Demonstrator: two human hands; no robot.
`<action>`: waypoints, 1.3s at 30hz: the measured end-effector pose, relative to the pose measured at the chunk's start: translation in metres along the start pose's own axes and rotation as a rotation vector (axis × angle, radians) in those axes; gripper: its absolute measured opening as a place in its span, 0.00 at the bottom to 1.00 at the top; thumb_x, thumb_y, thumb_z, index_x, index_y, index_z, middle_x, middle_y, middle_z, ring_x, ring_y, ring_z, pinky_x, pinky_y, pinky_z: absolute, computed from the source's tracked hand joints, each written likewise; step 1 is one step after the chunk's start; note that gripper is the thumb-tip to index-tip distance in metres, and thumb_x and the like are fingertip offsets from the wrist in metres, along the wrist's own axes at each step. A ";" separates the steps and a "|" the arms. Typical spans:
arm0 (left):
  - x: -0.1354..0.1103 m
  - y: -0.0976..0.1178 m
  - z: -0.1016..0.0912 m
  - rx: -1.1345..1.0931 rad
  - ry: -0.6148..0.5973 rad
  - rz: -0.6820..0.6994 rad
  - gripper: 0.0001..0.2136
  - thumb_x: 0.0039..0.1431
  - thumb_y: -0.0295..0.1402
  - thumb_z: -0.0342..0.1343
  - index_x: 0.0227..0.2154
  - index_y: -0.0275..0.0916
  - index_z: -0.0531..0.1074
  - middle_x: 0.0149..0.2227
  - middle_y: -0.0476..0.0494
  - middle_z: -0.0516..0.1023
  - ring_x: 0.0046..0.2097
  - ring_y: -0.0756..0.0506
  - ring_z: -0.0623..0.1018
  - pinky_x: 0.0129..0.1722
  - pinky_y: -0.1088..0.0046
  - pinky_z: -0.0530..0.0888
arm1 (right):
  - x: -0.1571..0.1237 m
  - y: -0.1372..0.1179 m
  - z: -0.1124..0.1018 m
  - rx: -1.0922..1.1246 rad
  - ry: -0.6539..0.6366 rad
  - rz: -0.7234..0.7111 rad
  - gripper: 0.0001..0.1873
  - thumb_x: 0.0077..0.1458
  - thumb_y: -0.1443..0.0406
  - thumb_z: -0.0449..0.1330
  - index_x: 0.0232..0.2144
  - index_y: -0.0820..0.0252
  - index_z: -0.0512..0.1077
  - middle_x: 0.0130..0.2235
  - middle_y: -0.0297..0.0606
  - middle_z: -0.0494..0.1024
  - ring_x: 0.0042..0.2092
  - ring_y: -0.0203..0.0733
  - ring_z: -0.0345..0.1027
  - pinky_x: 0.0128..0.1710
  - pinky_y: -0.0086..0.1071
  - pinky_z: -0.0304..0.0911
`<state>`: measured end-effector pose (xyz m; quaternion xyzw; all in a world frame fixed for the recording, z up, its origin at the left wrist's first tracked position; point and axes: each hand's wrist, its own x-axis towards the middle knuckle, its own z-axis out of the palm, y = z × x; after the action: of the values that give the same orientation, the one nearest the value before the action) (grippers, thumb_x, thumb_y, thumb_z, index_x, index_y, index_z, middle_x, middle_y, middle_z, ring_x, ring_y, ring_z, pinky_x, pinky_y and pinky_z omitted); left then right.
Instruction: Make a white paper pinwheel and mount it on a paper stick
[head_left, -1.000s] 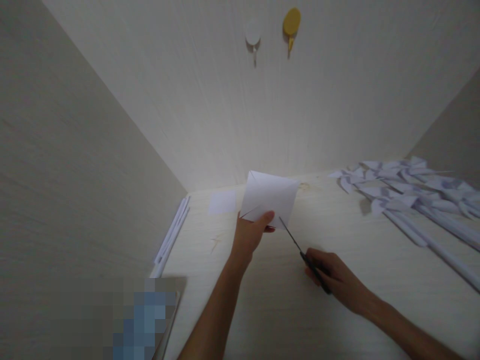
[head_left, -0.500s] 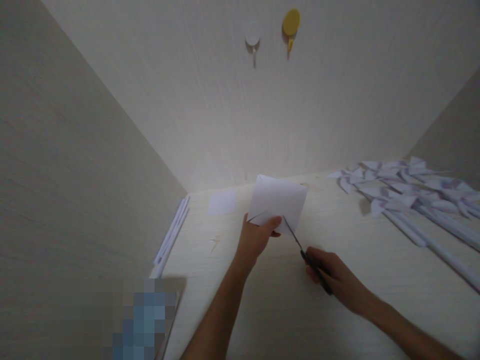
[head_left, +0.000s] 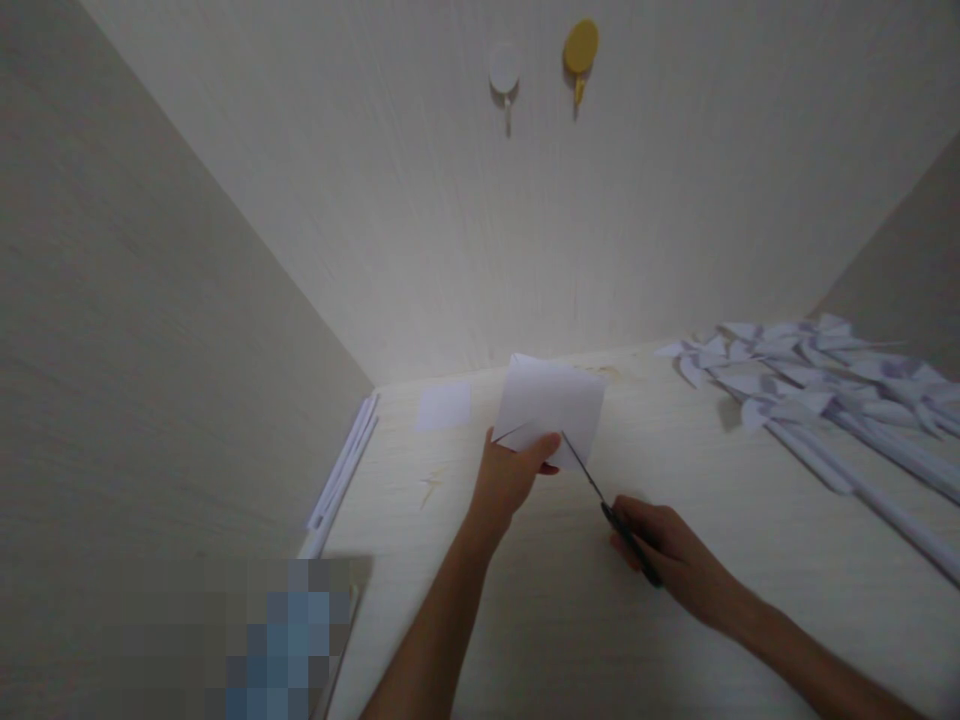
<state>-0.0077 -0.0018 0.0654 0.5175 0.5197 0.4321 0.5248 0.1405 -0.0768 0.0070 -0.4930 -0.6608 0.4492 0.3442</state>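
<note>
My left hand (head_left: 516,472) pinches a square sheet of white paper (head_left: 551,400) by its near edge, thumb on top. A slit runs into the sheet from its near left corner. My right hand (head_left: 656,540) is wrapped round the black handles of a pair of scissors (head_left: 606,512). Their thin blades reach up and left onto the paper, with the tip just right of my left thumb. Whether the blades are fully closed is too small to make out.
Several paper pinwheels (head_left: 795,400) on rolled sticks lie at the right. A flat white paper square (head_left: 444,406) rests at the back left, near rolled paper sticks (head_left: 343,465) along the left wall. A white hook (head_left: 504,72) and a yellow hook (head_left: 581,48) are on the wall.
The paper's right side has shifted slightly left and tilted a little. Both hands stay almost in place, with the scissors still against the sheet.
</note>
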 end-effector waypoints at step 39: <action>-0.005 -0.003 0.006 0.023 -0.052 -0.050 0.10 0.37 0.28 0.57 0.27 0.33 0.69 0.28 0.44 0.74 0.26 0.48 0.73 0.22 0.73 0.73 | 0.000 0.005 0.001 -0.045 0.059 -0.016 0.12 0.50 0.61 0.48 0.18 0.58 0.53 0.19 0.28 0.56 0.21 0.32 0.50 0.19 0.25 0.48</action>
<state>-0.0021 -0.0081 0.0622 0.5212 0.5236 0.3993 0.5429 0.1410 -0.0764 0.0014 -0.5081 -0.6643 0.4169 0.3560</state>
